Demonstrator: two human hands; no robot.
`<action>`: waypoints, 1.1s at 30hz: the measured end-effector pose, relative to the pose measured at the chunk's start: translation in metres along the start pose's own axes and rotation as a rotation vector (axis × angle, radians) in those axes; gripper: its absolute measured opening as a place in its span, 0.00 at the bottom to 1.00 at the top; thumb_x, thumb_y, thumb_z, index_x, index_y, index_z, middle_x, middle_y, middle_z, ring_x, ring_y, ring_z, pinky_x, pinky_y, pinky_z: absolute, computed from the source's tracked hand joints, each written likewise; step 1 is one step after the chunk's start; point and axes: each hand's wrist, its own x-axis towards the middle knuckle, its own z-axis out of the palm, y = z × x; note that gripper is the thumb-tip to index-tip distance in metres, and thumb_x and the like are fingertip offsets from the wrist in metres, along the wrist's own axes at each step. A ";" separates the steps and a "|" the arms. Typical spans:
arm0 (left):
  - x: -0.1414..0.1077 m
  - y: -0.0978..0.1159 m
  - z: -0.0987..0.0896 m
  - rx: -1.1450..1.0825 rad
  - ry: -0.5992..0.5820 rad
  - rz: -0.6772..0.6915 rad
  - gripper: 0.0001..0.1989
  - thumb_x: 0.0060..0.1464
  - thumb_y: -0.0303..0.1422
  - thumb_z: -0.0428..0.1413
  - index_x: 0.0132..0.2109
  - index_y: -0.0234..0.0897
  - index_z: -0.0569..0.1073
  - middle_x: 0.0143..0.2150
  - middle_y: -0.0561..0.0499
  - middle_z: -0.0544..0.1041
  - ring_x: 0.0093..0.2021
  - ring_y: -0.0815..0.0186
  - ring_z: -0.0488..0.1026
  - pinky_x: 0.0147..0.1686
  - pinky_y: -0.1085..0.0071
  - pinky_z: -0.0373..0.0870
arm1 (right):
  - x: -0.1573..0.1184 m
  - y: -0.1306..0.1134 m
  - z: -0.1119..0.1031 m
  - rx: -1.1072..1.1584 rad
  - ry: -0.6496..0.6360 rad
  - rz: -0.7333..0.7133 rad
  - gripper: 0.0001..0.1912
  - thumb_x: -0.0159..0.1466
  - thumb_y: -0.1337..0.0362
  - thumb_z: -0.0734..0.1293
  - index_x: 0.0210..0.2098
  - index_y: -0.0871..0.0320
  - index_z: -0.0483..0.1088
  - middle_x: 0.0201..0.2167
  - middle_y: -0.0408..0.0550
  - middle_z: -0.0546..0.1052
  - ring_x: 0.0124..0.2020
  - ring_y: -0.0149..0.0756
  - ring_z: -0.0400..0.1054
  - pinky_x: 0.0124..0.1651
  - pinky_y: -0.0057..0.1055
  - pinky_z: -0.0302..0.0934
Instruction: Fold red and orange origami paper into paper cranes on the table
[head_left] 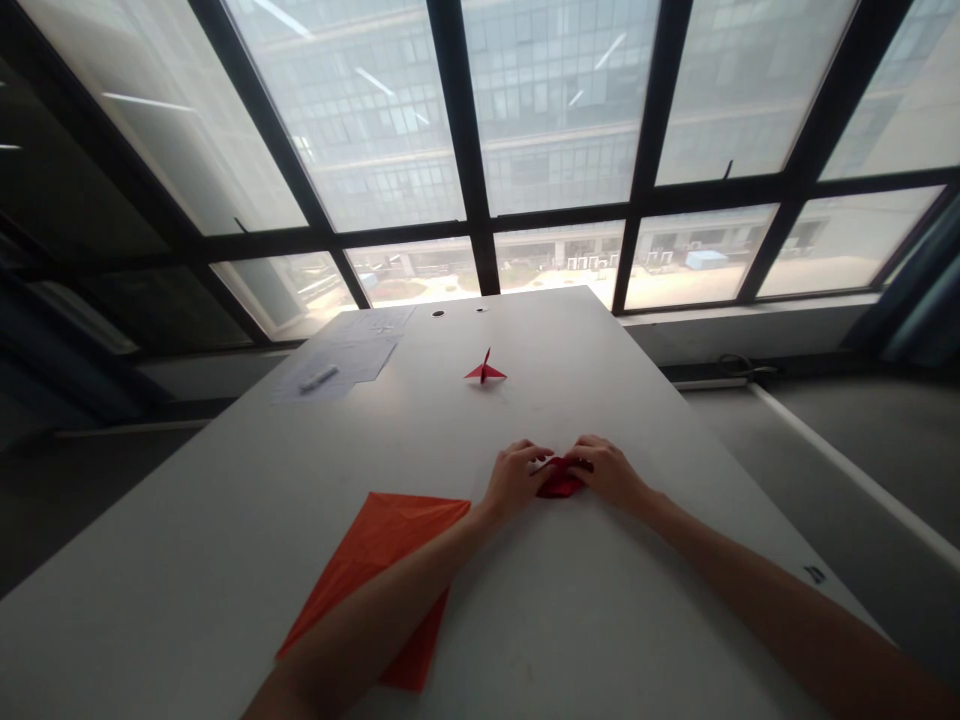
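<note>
A small folded piece of red paper (561, 482) lies on the white table between my two hands. My left hand (519, 475) grips its left side, thumb on the paper and fingers curled over. On the opposite side my right hand (604, 468) pinches the paper, its fingers bent around the edge. The fingers partly cover the paper, so its exact folds are hard to make out. Farther up the table stands a red origami crane (485, 372) with wings spread. Beneath my left forearm rests a creased orange sheet of paper (375, 545).
White paper sheets (337, 360) lie at the far left of the table (600, 620), with a whitish cylindrical object (319, 379) on them. Two round holes or caps show near the far edge. A small dark mark or item (814, 574) is by the right edge. Large windows stand beyond.
</note>
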 end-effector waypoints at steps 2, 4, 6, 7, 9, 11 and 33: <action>0.001 -0.001 0.000 0.007 -0.031 0.011 0.08 0.56 0.33 0.58 0.41 0.44 0.81 0.36 0.52 0.78 0.36 0.66 0.74 0.41 0.71 0.68 | 0.000 0.000 0.002 0.040 -0.026 0.013 0.08 0.59 0.71 0.68 0.35 0.54 0.76 0.33 0.45 0.76 0.37 0.37 0.69 0.42 0.31 0.61; 0.002 -0.002 0.000 0.026 -0.059 0.008 0.07 0.56 0.31 0.58 0.39 0.43 0.81 0.36 0.52 0.79 0.35 0.67 0.74 0.39 0.71 0.68 | 0.000 0.002 0.002 0.069 -0.035 0.039 0.07 0.59 0.70 0.67 0.35 0.54 0.76 0.32 0.45 0.76 0.36 0.36 0.69 0.40 0.30 0.61; 0.002 -0.004 0.001 0.062 -0.067 0.011 0.07 0.55 0.30 0.58 0.38 0.42 0.81 0.36 0.52 0.79 0.35 0.66 0.74 0.40 0.71 0.68 | -0.001 0.006 0.000 0.069 -0.037 0.059 0.06 0.60 0.70 0.67 0.34 0.55 0.76 0.32 0.45 0.76 0.35 0.36 0.69 0.39 0.30 0.60; 0.002 -0.004 0.001 0.084 -0.069 0.022 0.06 0.54 0.30 0.59 0.38 0.42 0.81 0.36 0.51 0.79 0.35 0.66 0.74 0.40 0.70 0.68 | -0.001 0.008 -0.002 0.064 -0.038 0.064 0.06 0.60 0.69 0.67 0.33 0.55 0.76 0.31 0.45 0.76 0.35 0.37 0.69 0.39 0.30 0.60; 0.001 -0.004 0.001 0.128 -0.074 0.053 0.06 0.54 0.29 0.59 0.37 0.42 0.81 0.36 0.51 0.79 0.37 0.65 0.74 0.42 0.69 0.67 | -0.002 0.012 -0.006 0.051 -0.048 0.062 0.05 0.59 0.70 0.67 0.32 0.55 0.75 0.31 0.45 0.75 0.35 0.37 0.68 0.39 0.30 0.60; 0.000 -0.003 0.001 0.157 -0.076 0.078 0.05 0.54 0.29 0.60 0.37 0.42 0.80 0.36 0.51 0.79 0.37 0.65 0.74 0.43 0.68 0.67 | -0.003 0.013 -0.009 0.044 -0.059 0.050 0.05 0.59 0.71 0.67 0.32 0.55 0.75 0.31 0.45 0.75 0.35 0.37 0.68 0.39 0.31 0.60; 0.005 0.003 -0.002 -0.383 0.126 -0.209 0.14 0.58 0.41 0.54 0.36 0.35 0.76 0.29 0.53 0.74 0.29 0.68 0.68 0.30 0.73 0.63 | 0.003 0.008 -0.003 0.418 0.398 0.282 0.23 0.64 0.52 0.65 0.55 0.58 0.66 0.52 0.59 0.72 0.49 0.46 0.69 0.47 0.44 0.66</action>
